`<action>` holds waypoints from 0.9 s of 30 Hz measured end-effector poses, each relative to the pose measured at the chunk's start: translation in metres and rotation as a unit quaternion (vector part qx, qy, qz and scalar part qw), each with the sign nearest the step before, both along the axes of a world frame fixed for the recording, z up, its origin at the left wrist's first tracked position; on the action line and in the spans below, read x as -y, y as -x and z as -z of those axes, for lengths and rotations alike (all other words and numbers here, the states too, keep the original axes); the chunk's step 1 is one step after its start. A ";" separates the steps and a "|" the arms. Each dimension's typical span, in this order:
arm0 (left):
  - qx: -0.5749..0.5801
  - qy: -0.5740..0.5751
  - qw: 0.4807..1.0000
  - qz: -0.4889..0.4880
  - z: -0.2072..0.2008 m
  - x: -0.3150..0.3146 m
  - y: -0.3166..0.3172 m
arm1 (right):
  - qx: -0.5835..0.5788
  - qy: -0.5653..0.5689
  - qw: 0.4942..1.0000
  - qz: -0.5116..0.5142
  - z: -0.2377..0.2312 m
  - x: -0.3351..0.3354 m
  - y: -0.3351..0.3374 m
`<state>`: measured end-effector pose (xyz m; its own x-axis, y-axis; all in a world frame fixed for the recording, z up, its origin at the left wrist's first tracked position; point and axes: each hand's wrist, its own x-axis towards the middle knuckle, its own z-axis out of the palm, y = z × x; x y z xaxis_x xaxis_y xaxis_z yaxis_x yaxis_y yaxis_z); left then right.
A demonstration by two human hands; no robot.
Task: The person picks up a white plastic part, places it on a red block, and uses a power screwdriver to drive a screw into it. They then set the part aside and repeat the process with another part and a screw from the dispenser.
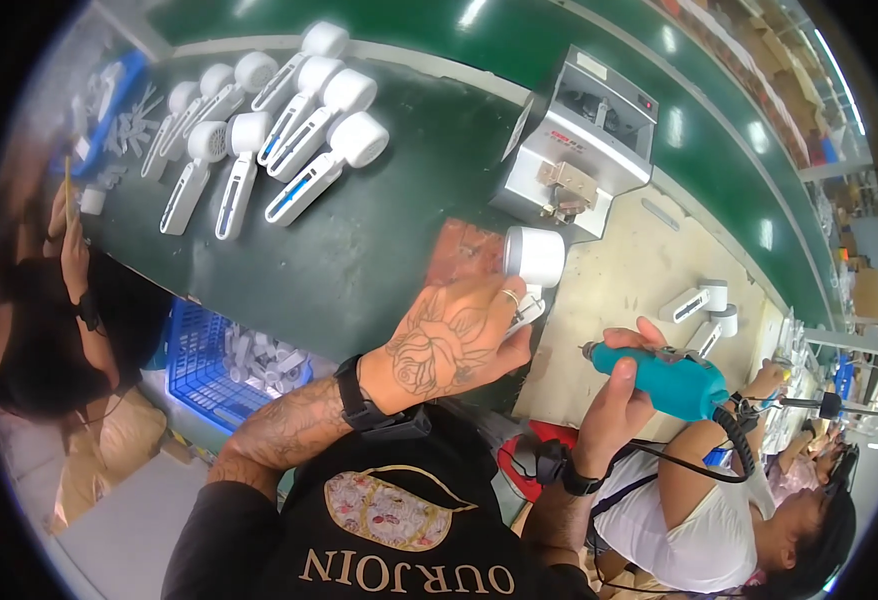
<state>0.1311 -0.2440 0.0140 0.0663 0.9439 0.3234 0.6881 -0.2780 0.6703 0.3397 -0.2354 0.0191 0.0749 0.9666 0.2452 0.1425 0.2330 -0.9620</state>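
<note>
My left hand [444, 345], tattooed on its back, grips the handle of a white handheld fan [536, 256]. The fan's round head points away from me, and my fingers cover most of its handle. In my right hand [614, 412] is a teal electric screwdriver [664, 384], its tip pointing left toward the fan but apart from it. A coiled black cord runs from the tool's rear end. Beneath and left of the held fan lies a reddish-brown pad [462, 250] on the green bench top.
A grey screw feeder [581, 140] stands beyond the fan. Several white fans [304, 185] lie at the far left, others [694, 303] at right. A blue basket [194, 365] of grey parts sits below the bench's near edge. Co-workers sit left [74, 270] and right [704, 500].
</note>
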 end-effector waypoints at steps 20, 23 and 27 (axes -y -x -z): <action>-0.051 -0.076 0.982 0.168 0.005 -0.013 0.003 | -0.063 -0.056 0.996 0.010 0.003 0.011 -0.012; -0.032 -0.063 0.982 0.177 0.009 -0.021 0.003 | -0.054 -0.027 0.998 -0.011 -0.005 0.019 -0.012; -0.024 -0.058 0.981 0.186 0.012 -0.026 0.004 | -0.061 -0.032 0.997 -0.034 -0.016 0.021 -0.002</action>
